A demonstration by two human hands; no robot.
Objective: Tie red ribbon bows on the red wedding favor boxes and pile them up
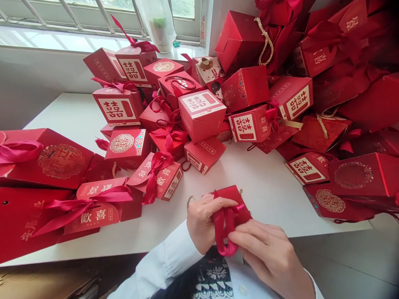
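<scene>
Near the table's front edge, my left hand (202, 222) and my right hand (266, 251) are both closed on a looped red satin ribbon (225, 238). The loop hangs down between them, pinched by my left thumb and fingers above and by my right fingertips at its side. Just beyond the ribbon sits a small red box (235, 194), partly covered by my hands. A bit of gold cord (192, 200) shows behind my left hand. Whether the ribbon is fixed to the box I cannot tell.
Several red gift boxes (202, 104) are heaped across the white table (174, 230), some tied with ribbon bows. Larger boxes (43, 158) stand at the left, and a taller pile (368, 174) fills the right. A plastic bag with a cup (160, 31) stands on the windowsill.
</scene>
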